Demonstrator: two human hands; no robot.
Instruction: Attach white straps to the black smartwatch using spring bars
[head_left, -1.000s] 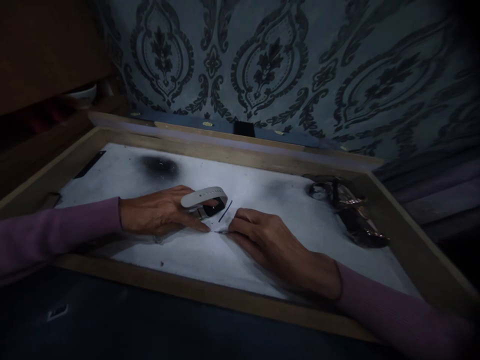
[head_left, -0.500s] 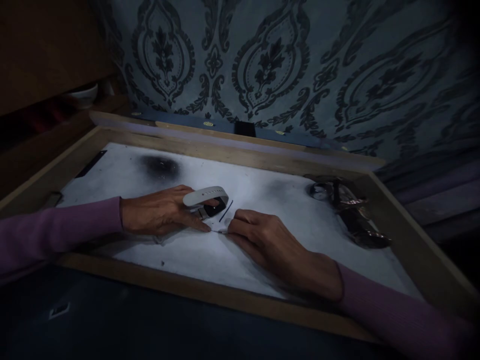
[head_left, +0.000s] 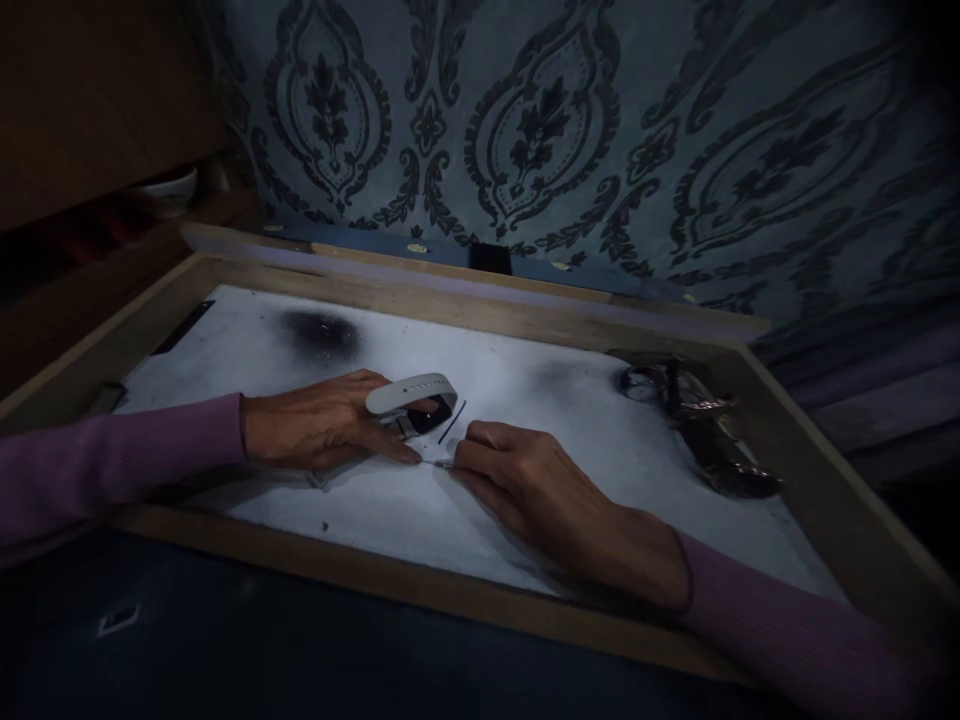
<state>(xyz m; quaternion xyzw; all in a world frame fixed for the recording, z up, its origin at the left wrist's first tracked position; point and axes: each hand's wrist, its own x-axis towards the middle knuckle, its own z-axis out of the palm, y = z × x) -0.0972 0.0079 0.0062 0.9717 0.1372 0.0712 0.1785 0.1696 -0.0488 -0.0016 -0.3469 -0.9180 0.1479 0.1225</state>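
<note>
Head view, dim light: two bare hands over a shallow wooden box (head_left: 420, 580) w/ a white lining (head_left: 390, 505). L. hand (head_left: 315, 422), palm down, is part-closed: its fingers bend over a smartwatch (head_left: 411, 388) w/ a pale grey strap, and its thumb reaches out along the near side, tip down by the lining. The smartwatch (dark screen partly covered by a fingertip) lies approx. mid-box, betw. the two hands; its strap arches up in a loop w/ a row of holes, the L. fingers passing inside. R. hand (head_left: 555, 495) is curled, thumb and forefinger pressed together on a thin pin-like tool (head_left: 442, 464); the tool's tip points at the L. thumb, nearly meeting it (contact can't be told). R. wrist crosses the box's near wall. Just beyond the pinch, near the smartwatch but apart from it, a slim dark strip (head_left: 452, 422) lies aslant on the lining. At R. end of box: a round-dialled wristwatch (head_left: 639, 381) and, adjoining, a cluster of dark glossy items (head_left: 724, 455), too dim to name. At far L.: a flat black bar (head_left: 184, 327) along the side wall. Both forearms wear mauve sleeves (head_left: 180, 440). Bkgd: damask-patterned wall covering (head_left: 540, 130); a white bowl (head_left: 174, 190) on a shelf, upper L.
</note>
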